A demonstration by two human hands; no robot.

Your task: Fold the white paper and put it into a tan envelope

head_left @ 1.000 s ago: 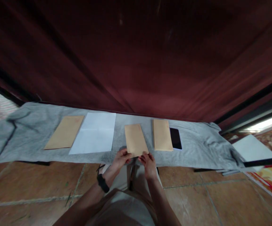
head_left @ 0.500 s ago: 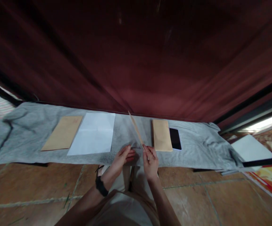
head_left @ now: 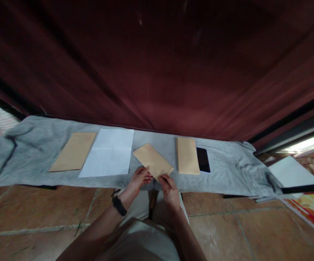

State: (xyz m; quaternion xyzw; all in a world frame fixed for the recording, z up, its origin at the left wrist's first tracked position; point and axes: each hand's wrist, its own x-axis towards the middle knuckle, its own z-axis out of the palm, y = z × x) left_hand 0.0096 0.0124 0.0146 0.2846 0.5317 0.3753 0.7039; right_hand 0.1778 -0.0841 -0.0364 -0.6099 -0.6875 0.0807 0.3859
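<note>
Holding a brown envelope (head_left: 153, 160) by its near edge, left hand (head_left: 139, 178) and right hand (head_left: 168, 185) are both pinching it.
It is looking light, thin and bendable, lying slanted just right of the white paper (head_left: 108, 152); gripping the edges seems safest.

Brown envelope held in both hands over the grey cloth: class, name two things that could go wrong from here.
1. The brown envelope is pinched only at its near edge by the left hand and right hand, so it could crease or slip.
2. Swung sideways, it might knock the envelope stack or the phone beside it.
</note>
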